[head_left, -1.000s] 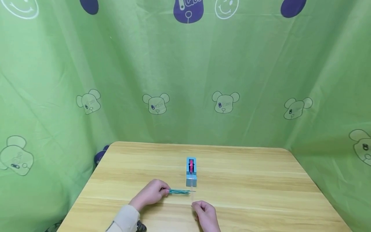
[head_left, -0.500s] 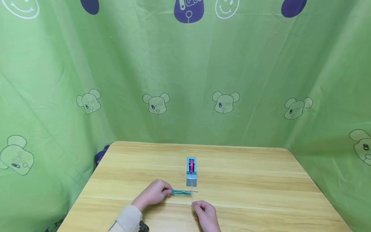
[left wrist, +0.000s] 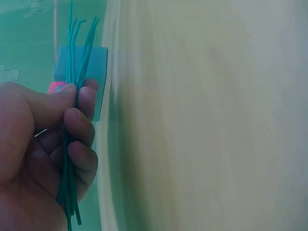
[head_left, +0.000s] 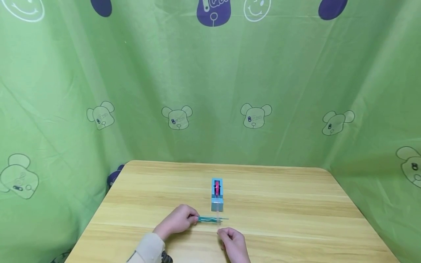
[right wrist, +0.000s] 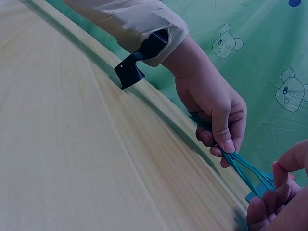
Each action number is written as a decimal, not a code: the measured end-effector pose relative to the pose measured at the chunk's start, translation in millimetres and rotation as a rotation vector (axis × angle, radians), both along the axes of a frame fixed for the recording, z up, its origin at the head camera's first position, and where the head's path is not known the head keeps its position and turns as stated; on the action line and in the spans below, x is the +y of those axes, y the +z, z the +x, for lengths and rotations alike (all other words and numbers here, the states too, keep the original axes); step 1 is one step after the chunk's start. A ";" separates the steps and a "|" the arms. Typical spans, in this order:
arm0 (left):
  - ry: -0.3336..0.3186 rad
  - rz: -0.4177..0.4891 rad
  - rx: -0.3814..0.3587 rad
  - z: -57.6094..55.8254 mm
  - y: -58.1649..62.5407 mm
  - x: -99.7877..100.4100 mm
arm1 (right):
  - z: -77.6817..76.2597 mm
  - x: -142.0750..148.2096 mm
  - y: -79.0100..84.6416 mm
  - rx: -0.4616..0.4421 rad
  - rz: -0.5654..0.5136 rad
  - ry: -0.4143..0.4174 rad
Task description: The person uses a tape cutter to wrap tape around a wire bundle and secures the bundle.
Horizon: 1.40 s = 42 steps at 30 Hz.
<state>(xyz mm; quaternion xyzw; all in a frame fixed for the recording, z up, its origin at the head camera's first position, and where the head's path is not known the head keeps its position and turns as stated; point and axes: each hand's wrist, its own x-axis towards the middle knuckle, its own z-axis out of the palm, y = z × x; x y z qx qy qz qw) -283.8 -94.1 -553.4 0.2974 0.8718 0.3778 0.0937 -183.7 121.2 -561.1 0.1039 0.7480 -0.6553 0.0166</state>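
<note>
My left hand (head_left: 179,218) pinches a bundle of thin teal wires (head_left: 209,219) between thumb and fingers, their free ends pointing right. In the left wrist view the wires (left wrist: 72,53) fan out above the thumb, and their other ends run down past the curled fingers. A blue tape dispenser (head_left: 217,205) with a pink reel stands on the table just beyond. From it a clear strip of tape (head_left: 217,216) stretches toward me, and my right hand (head_left: 234,243) pinches its near end. The wire tips cross the strip; whether they touch it I cannot tell.
A wooden table (head_left: 279,204) carries everything. Behind it and along both sides hangs a green curtain (head_left: 213,80) printed with bear heads. A black wrist strap (right wrist: 144,53) sits at the left sleeve.
My left hand has shifted slightly right and toward me, carrying the wires farther across the tape strip. The right hand and the dispenser have stayed in place.
</note>
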 end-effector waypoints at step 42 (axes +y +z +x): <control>-0.029 -0.045 0.012 9.5 6.2 27.4 | 0.9 -0.3 2.3 -0.010 -0.026 -0.006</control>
